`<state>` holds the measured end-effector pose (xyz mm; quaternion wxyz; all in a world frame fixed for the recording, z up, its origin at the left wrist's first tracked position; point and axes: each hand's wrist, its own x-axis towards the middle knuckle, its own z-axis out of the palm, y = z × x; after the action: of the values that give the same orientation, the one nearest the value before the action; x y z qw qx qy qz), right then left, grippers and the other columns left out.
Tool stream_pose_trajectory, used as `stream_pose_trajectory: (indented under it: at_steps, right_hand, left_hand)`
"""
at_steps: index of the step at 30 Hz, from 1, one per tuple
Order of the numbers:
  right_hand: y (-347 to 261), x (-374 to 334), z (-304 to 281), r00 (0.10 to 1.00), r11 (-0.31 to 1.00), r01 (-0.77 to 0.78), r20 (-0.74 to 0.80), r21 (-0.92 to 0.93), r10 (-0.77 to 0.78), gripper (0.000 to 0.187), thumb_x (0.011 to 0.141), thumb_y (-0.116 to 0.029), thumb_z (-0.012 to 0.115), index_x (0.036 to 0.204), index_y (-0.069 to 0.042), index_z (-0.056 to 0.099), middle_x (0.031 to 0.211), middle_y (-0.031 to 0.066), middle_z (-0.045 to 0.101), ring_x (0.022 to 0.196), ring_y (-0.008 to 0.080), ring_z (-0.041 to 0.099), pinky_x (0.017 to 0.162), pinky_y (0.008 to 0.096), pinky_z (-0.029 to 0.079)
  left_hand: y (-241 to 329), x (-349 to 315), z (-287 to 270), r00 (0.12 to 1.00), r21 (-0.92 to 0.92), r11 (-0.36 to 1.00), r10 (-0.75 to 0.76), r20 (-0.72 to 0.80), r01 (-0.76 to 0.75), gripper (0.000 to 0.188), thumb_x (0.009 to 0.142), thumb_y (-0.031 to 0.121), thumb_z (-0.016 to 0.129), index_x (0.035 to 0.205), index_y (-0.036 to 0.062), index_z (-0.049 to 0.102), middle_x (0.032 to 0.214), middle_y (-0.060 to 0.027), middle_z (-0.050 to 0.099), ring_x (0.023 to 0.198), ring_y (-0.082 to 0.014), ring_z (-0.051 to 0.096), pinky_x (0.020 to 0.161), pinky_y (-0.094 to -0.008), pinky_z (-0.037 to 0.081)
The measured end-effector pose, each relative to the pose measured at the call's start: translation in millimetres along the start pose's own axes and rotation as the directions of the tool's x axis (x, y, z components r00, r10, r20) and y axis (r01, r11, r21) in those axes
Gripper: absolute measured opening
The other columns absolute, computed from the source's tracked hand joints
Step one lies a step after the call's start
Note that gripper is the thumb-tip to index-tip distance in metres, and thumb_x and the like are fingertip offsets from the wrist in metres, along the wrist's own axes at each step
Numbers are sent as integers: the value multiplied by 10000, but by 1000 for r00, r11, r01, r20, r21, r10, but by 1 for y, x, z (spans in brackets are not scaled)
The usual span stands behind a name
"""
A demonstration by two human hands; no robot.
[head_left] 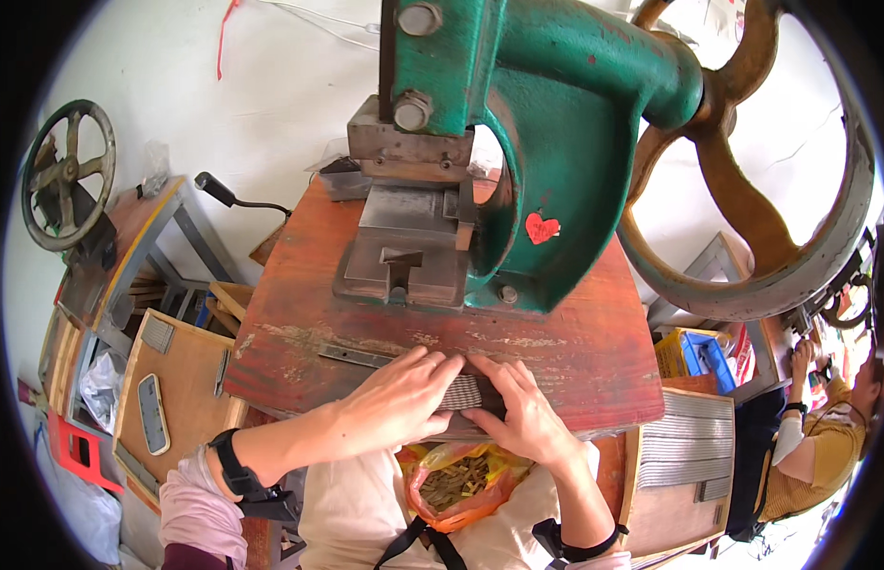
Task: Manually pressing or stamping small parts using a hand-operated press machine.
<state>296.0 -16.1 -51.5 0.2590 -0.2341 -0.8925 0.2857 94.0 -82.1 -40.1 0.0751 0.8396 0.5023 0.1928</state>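
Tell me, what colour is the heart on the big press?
The heart is red; it shows best in the head view.

From my remote feed I get a plain white wall (262,104), scuffed here and there, with a thin white cable (328,36) and a red string (224,43) hanging up top. Centre: wooden worktable (594,347), red-brown paint worn through in patches. Left: I log a bench (143,233), wood top on grey metal legs, plus a black gooseneck lamp (214,188) against the wall. Shallow wooden trays flank the table, one left (190,388), one right (665,518). Light's bright and even on the wall; far right edge blows out, detail unreadable to me.
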Motion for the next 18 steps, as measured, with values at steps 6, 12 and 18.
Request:
stream_pose_trajectory:
  at_steps: [6,12,18]
  right_hand:
    - [5,-1,2,1000,1000,0,-23,-3,0,599,742,-131,743,1266,11,491,1121,166,596,1009,348,528,922,405,424]
    - [-1,6,10,997,998,62,-50,33,-61,609,739,-131,749,1275,2,493,1098,165,598,1020,344,525,918,410,425]
    - [-11,15,22,1000,999,14,-14,-31,-15,620,738,-145,752,1283,-8,491,1128,176,569,1060,353,502,926,409,426]
  left_hand:
    - [8,-11,1,987,-159,979,-144,-73,131,779,752,161,730,1366,-70,311,1102,-231,575,1019,-360,529,885,-407,460]
    - [5,-23,-6,986,-165,979,-137,-99,119,696,760,133,717,1319,-82,362,998,-228,582,968,-355,536,858,-407,455]
    - [-7,-36,-21,981,-187,964,-193,-13,188,620,783,133,702,1297,-53,408,1009,-211,578,980,-346,525,868,-409,446]
